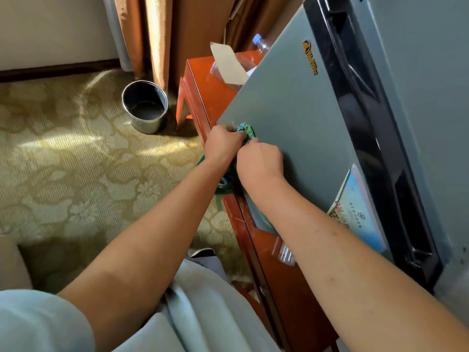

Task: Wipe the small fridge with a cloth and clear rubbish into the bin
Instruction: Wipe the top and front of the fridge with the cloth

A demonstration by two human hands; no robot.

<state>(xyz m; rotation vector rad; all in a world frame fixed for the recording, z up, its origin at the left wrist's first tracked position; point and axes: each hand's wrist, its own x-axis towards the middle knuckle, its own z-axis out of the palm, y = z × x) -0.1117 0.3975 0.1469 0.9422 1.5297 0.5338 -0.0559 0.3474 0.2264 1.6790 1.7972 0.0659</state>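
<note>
The small grey fridge (299, 107) stands on a red-brown wooden cabinet at the right, its door face turned toward me. Both hands meet at the door's lower left corner. My left hand (223, 144) and my right hand (260, 163) each grip a bunched green and blue cloth (245, 130), which presses against the door. More of the cloth hangs down under my wrists. A round metal bin (145, 105) stands on the carpet to the left; it looks hollow and dark inside.
The red-brown cabinet (203, 92) also carries a piece of cardboard (228, 63), a clear plastic wrapper and a blue-capped plastic bottle (261, 45). A printed card (360, 212) sticks on the fridge door. Brown curtains hang behind the bin. Patterned carpet fills the left.
</note>
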